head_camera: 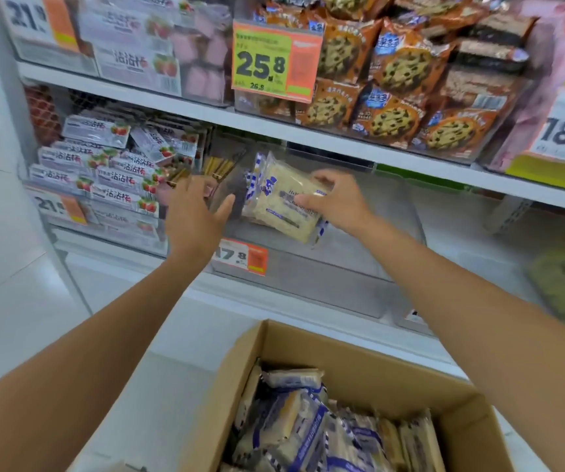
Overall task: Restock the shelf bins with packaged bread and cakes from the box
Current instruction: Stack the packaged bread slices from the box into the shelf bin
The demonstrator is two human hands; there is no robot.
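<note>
The left hand point(195, 212) reaches out ahead, flat, with its fingers spread wide. The right hand point(337, 199) reaches out too, and its fingers curl round a pack point(281, 204).

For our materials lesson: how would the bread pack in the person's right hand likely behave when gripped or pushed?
Probably soft and squashy: the bread pack looks like a spongy slab in thin film. Likely light for its size, since the right hand holds it by fingertips at one end. The glossy wrapper may be slippery; its flat shape should not roll.
</note>
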